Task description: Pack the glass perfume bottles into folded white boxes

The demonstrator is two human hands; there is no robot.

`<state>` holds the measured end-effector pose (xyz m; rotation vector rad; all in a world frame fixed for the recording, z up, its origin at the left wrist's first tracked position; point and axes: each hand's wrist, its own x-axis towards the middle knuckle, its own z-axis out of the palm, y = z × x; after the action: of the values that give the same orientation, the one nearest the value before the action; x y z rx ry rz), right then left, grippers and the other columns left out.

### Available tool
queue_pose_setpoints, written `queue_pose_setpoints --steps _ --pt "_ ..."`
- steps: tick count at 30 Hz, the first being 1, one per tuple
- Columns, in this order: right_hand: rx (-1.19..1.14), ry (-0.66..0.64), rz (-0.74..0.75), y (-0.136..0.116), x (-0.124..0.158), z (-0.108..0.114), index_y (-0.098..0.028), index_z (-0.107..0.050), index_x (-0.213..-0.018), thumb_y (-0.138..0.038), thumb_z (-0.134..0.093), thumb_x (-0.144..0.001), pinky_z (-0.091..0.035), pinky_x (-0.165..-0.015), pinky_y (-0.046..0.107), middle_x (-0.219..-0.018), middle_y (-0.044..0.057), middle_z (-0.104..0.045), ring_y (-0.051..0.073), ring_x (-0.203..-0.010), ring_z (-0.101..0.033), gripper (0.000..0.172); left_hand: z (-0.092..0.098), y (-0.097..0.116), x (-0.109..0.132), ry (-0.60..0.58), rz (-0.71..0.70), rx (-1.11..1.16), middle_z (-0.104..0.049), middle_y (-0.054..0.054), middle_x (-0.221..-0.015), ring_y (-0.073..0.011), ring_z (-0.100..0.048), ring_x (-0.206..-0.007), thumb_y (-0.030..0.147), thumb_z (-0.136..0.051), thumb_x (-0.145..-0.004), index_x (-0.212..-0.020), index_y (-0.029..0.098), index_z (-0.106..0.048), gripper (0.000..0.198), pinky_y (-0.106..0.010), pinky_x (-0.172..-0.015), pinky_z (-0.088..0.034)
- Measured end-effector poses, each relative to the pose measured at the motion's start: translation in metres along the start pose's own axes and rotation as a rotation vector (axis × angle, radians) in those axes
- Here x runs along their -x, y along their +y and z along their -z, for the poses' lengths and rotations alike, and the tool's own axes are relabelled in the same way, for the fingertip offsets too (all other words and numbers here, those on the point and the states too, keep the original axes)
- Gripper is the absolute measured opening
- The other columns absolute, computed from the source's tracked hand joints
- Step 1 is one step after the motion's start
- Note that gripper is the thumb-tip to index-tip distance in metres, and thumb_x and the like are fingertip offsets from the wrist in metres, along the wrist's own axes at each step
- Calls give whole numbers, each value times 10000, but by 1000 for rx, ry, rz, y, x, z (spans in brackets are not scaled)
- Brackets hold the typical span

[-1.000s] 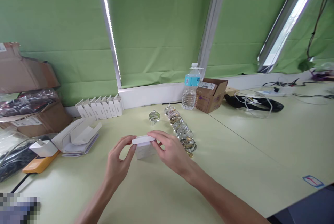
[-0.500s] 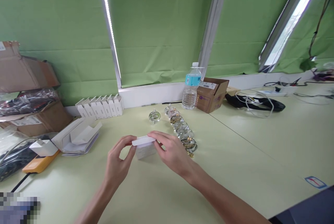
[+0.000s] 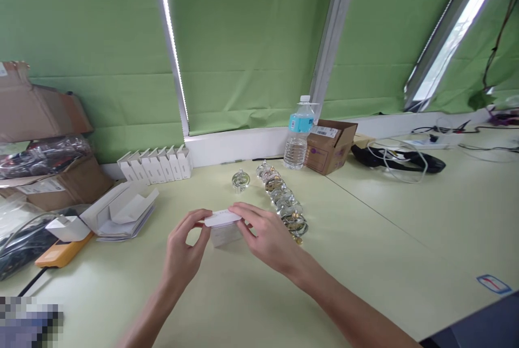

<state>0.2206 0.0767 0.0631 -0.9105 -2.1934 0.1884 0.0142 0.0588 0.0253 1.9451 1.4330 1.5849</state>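
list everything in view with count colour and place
small box: 1, white, centre
rings: many, silver and gold, row right of centre
lone ring bundle: 1, silver, left of that row
row boxes: about seven, white, back left
folded cartons: uncounted, white, left
device: 1, orange, left
adapter: 1, white, on device
bottle: 1, clear, blue label, back
cardboard boxes: 3, brown, two left, one by bottle
plastic wrap: uncounted, clear, left
black item: 1, black, right
power strip: 1, white, back right
blinds: several, green, back
table: 1, pale green, below
left hand: 1, bare, box's left
right hand: 1, bare, box's right
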Motion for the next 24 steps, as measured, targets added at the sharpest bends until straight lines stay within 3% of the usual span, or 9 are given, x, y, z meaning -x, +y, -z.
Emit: queue_pose_setpoints --steps 4,13,24 --pt "8 -17 5 -2 -1 1 -253 -586 -1294 -293 -484 -1004 -565 -915 358 -1257 52 -660 219 -1050 -673 310 0 0 0 -6 -1 8 -700 -43 -1056 -190 -655 -968 298 -544 -927 -1046 247 -671 182 -329 -826 -570" --pt "34 -4 -8 3 -1 -2 -272 -634 -1255 -271 -429 -1029 -545 -970 376 -1302 41 -641 227 -1110 -660 305 8 -6 1 -113 -92 -49 -666 -53 -1217 -207 -623 -1097 292 -486 -969 -1186 269 -650 274 -321 -884 -524" --pt "38 16 9 4 -1 -3 -254 -658 -1235 -264 -431 -1032 -540 -983 344 -1297 42 -655 211 -1149 -650 305 2 -7 1 -45 -101 -60 -699 -29 -1140 -191 -652 -1041 274 -588 -935 -1115 277 -706 215 -302 -853 -531"
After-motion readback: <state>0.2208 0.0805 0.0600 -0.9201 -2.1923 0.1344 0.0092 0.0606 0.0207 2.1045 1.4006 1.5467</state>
